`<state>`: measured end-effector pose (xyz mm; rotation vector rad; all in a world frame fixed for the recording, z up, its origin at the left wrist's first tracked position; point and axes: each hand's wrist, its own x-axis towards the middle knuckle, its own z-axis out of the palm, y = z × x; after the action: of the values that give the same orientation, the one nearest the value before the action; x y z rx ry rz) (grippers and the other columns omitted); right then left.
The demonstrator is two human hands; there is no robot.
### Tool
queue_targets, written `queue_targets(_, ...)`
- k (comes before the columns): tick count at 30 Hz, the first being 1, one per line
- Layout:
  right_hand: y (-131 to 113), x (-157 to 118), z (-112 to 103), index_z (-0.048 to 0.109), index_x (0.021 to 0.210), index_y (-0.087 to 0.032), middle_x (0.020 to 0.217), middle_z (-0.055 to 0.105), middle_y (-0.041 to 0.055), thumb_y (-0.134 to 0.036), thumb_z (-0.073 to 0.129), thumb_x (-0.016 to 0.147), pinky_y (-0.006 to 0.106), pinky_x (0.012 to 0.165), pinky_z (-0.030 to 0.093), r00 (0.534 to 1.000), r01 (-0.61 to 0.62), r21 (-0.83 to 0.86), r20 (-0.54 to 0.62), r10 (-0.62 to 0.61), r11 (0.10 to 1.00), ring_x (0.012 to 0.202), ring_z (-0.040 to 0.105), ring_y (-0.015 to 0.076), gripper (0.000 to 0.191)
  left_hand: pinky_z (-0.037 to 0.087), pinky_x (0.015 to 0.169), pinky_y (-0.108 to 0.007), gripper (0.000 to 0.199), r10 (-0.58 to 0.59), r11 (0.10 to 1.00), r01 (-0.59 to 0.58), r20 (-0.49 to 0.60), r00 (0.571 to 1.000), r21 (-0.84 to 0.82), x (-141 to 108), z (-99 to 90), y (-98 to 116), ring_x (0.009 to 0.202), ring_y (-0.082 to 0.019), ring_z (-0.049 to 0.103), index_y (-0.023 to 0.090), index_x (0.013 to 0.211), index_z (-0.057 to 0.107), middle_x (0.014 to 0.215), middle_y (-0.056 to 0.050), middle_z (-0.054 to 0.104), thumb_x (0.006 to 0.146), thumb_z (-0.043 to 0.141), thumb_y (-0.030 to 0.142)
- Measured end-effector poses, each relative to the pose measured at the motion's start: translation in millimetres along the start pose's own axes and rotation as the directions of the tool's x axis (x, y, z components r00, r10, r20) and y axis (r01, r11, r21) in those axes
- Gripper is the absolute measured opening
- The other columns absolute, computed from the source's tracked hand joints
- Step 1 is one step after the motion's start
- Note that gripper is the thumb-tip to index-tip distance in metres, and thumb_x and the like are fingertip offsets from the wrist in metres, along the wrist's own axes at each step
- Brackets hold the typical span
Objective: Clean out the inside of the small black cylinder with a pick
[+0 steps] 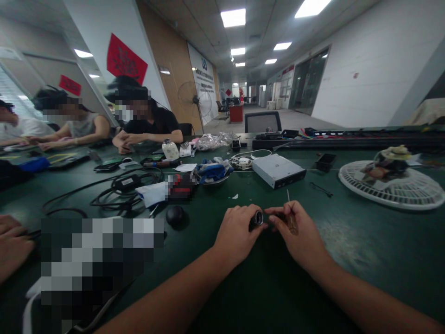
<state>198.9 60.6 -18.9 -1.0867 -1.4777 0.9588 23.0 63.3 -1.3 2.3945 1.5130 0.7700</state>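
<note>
My left hand (238, 227) is wrapped round a dark cylinder (258, 218) whose shiny ringed end faces right. Most of its body is hidden in the palm, so its exact kind does not show. My right hand (306, 232) grips a screwdriver (294, 226) by its amber-brown handle, with the thin metal shaft pointing up and away from me. The thumb and forefinger of that hand reach toward the cylinder's ringed end, a small gap apart from it. Whether they also pinch something small cannot be made out. Both hands are just above the green table (264, 287).
Ahead lies a silver optical drive (278, 168); a white fan grille (392, 188) is at right. A black mouse (174, 215), coiled cables (128, 185) and a bowl with blue cloth (212, 172) are to the left. Another person's hand (14, 246) rests at far left.
</note>
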Motion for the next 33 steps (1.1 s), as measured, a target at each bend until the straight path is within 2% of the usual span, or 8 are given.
queue_targets(2, -0.3, 0.0, 0.3, 0.036, 0.087, -0.026, 0.110, 0.073, 0.0082, -0.017, 0.058, 0.093, 0.042, 0.086, 0.060, 1.000, 0.011, 0.001, 0.010, -0.011, 1.000, 0.098, 0.073, 0.0224, 0.025, 0.040, 0.080, -0.037, 0.014, -0.015, 1.000, 0.016, -0.002, 1.000, 0.007, -0.2, -0.2, 0.5, 0.090, -0.022, 0.059, 0.024, 0.100, 0.061, 0.095, 0.001, 0.068, 0.091, 0.068, 0.031)
queue_targets(4, -0.1, -0.3, 0.0, 0.035, 0.088, -0.027, 0.115, 0.072, 0.0087, -0.016, 0.056, 0.093, 0.044, 0.090, 0.058, 1.000, 0.005, 0.030, 0.030, -0.005, 1.000, 0.107, 0.071, 0.0239, 0.024, 0.040, 0.080, -0.037, 0.013, -0.021, 1.000, 0.021, 0.007, 1.000, 0.011, -0.7, 0.0, 0.6, 0.089, -0.022, 0.058, 0.024, 0.101, 0.060, 0.095, 0.000, 0.067, 0.092, 0.066, 0.031)
queue_targets(8, 0.6, -0.5, -2.0, 0.034, 0.088, -0.027, 0.116, 0.073, 0.0082, -0.016, 0.063, 0.089, 0.045, 0.088, 0.059, 1.000, -0.010, 0.093, 0.028, 0.007, 0.996, 0.103, 0.073, 0.0253, 0.031, 0.041, 0.080, -0.037, 0.014, -0.022, 0.999, 0.022, 0.030, 0.999, 0.025, -1.9, 0.8, 0.1, 0.090, -0.023, 0.058, 0.023, 0.102, 0.058, 0.096, -0.001, 0.066, 0.092, 0.064, 0.032)
queue_targets(15, -4.8, -1.7, -1.8, 0.035, 0.084, -0.027, 0.103, 0.078, 0.0075, -0.022, 0.064, 0.092, 0.049, 0.094, 0.055, 0.999, 0.044, 0.018, -0.015, -0.044, 0.999, 0.106, 0.072, 0.0270, 0.031, 0.042, 0.078, -0.037, 0.015, -0.023, 0.999, 0.022, 0.036, 0.999, 0.041, -2.4, 0.5, 1.6, 0.088, -0.024, 0.057, 0.022, 0.099, 0.058, 0.094, -0.002, 0.065, 0.093, 0.061, 0.035)
queue_targets(19, -1.8, -2.7, -0.7, 0.036, 0.085, -0.027, 0.106, 0.076, 0.0070, -0.017, 0.071, 0.085, 0.046, 0.090, 0.059, 0.999, 0.036, 0.116, 0.015, -0.039, 0.993, 0.101, 0.074, 0.0257, 0.036, 0.042, 0.080, -0.038, 0.012, -0.003, 1.000, 0.002, 0.039, 0.999, 0.024, -2.5, -0.5, 2.7, 0.088, -0.023, 0.057, 0.022, 0.098, 0.057, 0.094, -0.003, 0.065, 0.093, 0.060, 0.032)
queue_targets(22, 0.0, -3.2, -1.6, 0.037, 0.087, -0.027, 0.098, 0.076, 0.0040, -0.015, 0.074, 0.081, 0.043, 0.085, 0.061, 0.999, 0.044, 0.146, 0.000, -0.045, 0.988, 0.094, 0.075, 0.0248, 0.040, 0.042, 0.080, -0.037, 0.012, 0.010, 1.000, -0.010, 0.051, 0.999, 0.015, -2.4, -0.6, 2.5, 0.087, -0.023, 0.057, 0.022, 0.099, 0.057, 0.094, -0.002, 0.065, 0.093, 0.059, 0.032)
queue_targets(28, -4.2, -4.3, -2.7, 0.036, 0.084, -0.027, 0.093, 0.076, 0.0034, -0.018, 0.074, 0.083, 0.042, 0.085, 0.059, 0.999, 0.048, 0.058, 0.019, -0.049, 0.997, 0.092, 0.075, 0.0244, 0.039, 0.042, 0.084, -0.038, 0.013, 0.050, 0.999, -0.051, 0.090, 0.995, 0.012, -1.9, -1.2, 2.8, 0.091, -0.023, 0.058, 0.022, 0.102, 0.058, 0.097, -0.003, 0.065, 0.092, 0.060, 0.029)
queue_targets(33, -7.8, -3.9, -2.5, 0.037, 0.085, -0.027, 0.082, 0.068, -0.0005, -0.019, 0.077, 0.079, 0.036, 0.069, 0.056, 1.000, 0.002, -0.044, 0.021, -0.001, 0.999, 0.075, 0.069, 0.0206, 0.041, 0.042, 0.086, -0.038, 0.013, 0.136, 0.990, -0.138, 0.131, 0.982, 0.005, -1.7, -4.1, 4.0, 0.094, -0.023, 0.057, 0.022, 0.102, 0.058, 0.099, -0.003, 0.065, 0.089, 0.060, 0.022)
